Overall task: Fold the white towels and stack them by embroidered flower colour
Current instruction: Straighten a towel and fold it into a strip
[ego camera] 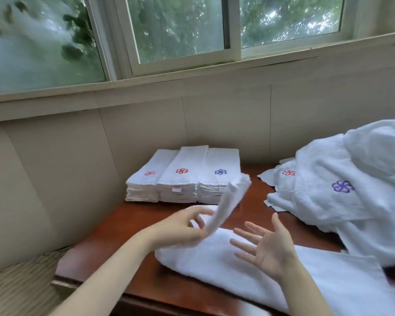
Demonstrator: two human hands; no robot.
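Observation:
A white towel [214,254] lies across the front of the wooden table [114,226]. My left hand [183,226] pinches its far end, which stands lifted and blurred above the table. Over the flat part of the towel, my right hand [265,245] hovers with fingers spread, palm facing left. At the back stand three folded stacks: two with a red flower [149,173] [182,171] on top and one with a blue flower [220,171].
A heap of unfolded white towels [342,192] fills the right side, showing a purple-blue flower [342,186] and a red flower [288,172]. A panelled wall and window run behind the table. A woven mat [21,283] lies left of the table.

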